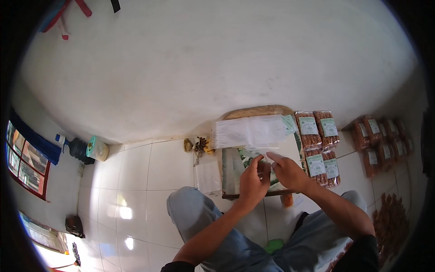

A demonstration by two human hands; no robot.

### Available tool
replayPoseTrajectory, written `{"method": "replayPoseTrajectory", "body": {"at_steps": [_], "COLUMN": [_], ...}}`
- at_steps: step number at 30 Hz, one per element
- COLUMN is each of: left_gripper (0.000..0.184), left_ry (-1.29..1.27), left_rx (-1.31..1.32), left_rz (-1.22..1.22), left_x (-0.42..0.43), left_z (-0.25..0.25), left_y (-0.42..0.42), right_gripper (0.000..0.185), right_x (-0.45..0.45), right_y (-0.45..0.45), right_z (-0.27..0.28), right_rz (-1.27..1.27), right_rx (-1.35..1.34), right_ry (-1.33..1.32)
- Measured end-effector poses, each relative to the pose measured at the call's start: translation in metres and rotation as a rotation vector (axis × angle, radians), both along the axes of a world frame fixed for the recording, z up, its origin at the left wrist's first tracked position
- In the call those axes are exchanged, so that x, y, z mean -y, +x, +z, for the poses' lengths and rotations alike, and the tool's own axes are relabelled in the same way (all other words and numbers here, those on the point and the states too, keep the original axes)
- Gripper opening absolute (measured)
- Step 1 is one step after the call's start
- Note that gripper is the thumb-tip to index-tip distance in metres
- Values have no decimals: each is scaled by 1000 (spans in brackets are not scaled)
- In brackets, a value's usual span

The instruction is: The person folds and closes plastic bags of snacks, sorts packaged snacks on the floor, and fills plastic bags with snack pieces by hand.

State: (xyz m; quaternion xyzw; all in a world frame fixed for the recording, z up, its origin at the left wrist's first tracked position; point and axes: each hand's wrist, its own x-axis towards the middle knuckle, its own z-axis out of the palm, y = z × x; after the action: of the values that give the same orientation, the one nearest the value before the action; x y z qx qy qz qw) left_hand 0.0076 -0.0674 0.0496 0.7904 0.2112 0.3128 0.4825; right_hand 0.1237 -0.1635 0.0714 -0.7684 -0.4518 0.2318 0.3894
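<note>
Two hands show on my remote view: the left hand (253, 180) and the right hand (290, 172), fingers bent and tips close together, are at a thin clear plastic piece (265, 156), but I cannot tell whether they grip it. From them, the white stack (251, 131) lies at eleven o'clock, four labelled packs (312, 141) at two o'clock.
</note>
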Motion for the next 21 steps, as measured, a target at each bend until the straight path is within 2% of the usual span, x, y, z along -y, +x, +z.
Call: {"method": "replayPoseTrajectory", "body": {"at_steps": [1, 3, 4, 6, 7, 9, 10, 12, 16, 18, 19, 21], "left_gripper": [32, 29, 29, 22, 22, 18, 18, 17, 16, 15, 15, 15], "left_ry": [0, -13, -11, -62, -61, -41, -41, -51, -63, -37, -38, -46], "left_rx": [-1, -42, -42, -48, -49, 54, 55, 108, 137, 82, 81, 32], "left_rz": [-4, -22, -27, -66, -68, -71, -71, -50, -50, -78, -79, -87], "left_x": [1, 4, 6, 10, 13, 17, 17, 16, 12, 13, 15, 19], "left_z": [0, 0, -1, -1, -3, -8, -10, -11, -10, -13, -13, -12], "left_y": [0, 1, 1, 1, 1, 2, 2, 2, 2, -1, -2, -4], "right_gripper": [39, 41, 41, 46, 46, 51, 51, 52, 48, 49, 49, 56], "right_x": [-3, -7, -8, -14, -15, -18, -19, -20, -24, -21, -22, -25], "right_y": [3, 7, 8, 12, 15, 25, 23, 20, 27, 23, 23, 26], "right_z": [-10, -25, -24, -15, -21, -38, -23, 7, -15, -17, -24, -37], "right_rz": [-4, -102, -107, -113, -115, 16, 16, -8, 9, 88, 87, 115], "right_rx": [-1, -452, -452, -618, -618, -423, -422, -496, -634, -625, -626, -471], "right_ry": [0, 122, 125, 120, 122, 203, 203, -140, -276, -81, -82, 106]}}
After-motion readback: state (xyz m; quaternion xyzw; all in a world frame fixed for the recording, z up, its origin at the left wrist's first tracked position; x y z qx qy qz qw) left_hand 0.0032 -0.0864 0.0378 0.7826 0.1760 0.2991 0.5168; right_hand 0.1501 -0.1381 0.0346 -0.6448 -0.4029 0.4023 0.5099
